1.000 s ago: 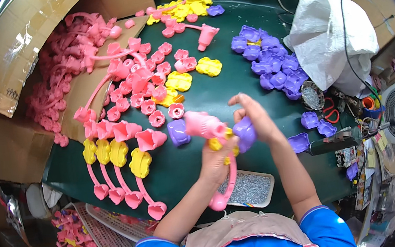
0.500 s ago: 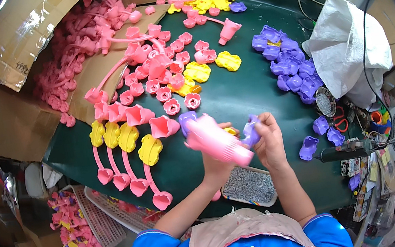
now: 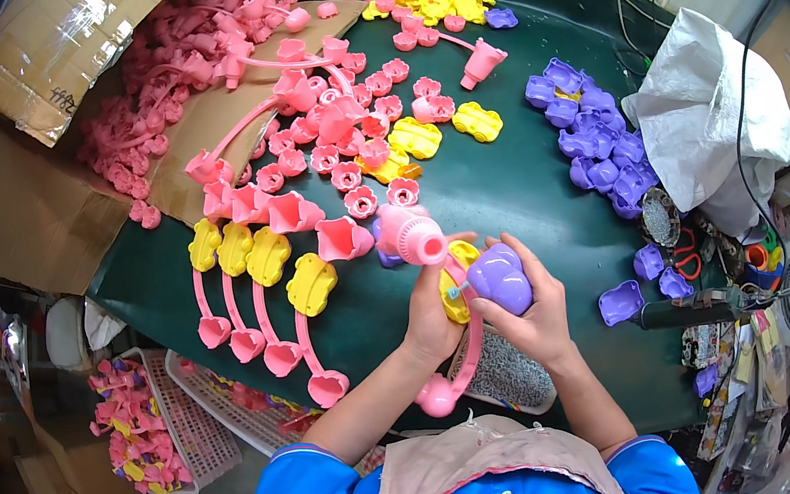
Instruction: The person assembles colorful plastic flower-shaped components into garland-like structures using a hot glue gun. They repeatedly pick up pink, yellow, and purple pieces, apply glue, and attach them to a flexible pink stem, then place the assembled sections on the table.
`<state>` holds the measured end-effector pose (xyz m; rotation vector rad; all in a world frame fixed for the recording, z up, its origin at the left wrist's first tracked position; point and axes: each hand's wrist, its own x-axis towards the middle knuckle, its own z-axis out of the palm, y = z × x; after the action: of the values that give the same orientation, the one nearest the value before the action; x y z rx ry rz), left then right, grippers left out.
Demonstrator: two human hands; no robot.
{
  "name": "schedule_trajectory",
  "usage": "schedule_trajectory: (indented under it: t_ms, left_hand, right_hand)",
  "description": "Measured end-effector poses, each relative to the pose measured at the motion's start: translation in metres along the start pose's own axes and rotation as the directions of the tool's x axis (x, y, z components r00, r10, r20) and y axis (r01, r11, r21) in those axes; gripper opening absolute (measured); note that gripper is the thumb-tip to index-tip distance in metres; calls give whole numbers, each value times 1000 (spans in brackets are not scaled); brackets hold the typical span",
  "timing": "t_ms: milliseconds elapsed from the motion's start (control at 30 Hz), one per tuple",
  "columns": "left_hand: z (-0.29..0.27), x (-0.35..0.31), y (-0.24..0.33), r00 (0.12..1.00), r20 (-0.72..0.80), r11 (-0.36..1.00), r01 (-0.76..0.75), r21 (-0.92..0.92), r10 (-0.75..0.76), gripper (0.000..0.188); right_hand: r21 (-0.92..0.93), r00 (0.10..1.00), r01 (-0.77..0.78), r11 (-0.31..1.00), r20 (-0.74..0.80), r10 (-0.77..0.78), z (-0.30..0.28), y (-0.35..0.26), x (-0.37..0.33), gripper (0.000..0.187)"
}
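dark handwriting (image 3: 65, 97) marks a cardboard flap (image 3: 36, 60); the left hand (image 3: 431, 315) curls around a pink-and-yellow part (image 3: 452, 304), the right hand (image 3: 540, 315) closes on a purple shell (image 3: 501, 280) beside it.

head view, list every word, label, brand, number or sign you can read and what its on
Box flap: one dark handwritten mark, not copied out here.
Clutter at lower right: any print is too small and blurred to read.
Held pink piece, yellow piece and purple piece: no text seen.
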<state>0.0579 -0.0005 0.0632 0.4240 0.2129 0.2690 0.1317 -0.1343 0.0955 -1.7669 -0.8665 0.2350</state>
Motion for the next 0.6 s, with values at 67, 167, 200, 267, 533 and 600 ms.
schedule_trajectory:
  t_ms: [67,167,200,267,533,600]
  left_hand:
    - [6,-2,-4,994,-78,994,-73,76,79,52]
    - [4,-6,-4,996,-80,998,-30,61,34,55]
    - [0,-5,-3,998,-66,1000,-17,21,18,54]
    - [-5,-5,-1,996,-87,999,-30,43,34,47]
    - [-31,-8,2,991,-136,971,42,235,-10,41]
    - [-32,-7,-1,987,-151,964,-6,267,48,43]
  right_hand:
    - [135,1000,-15,991,14,13,13,4,-5,86]
    - [-194,986,166,967,23,-164,28,4,1,82]
    - [-49,996,54,997,74,-50,28,6,4,82]
    - [218,963,-197,956,224,147,29,11,7,83]
    - [159,912,-244,956,372,171,28,14,4,70]
    - [162,953,-186,969,271,138,37,15,-3,67]
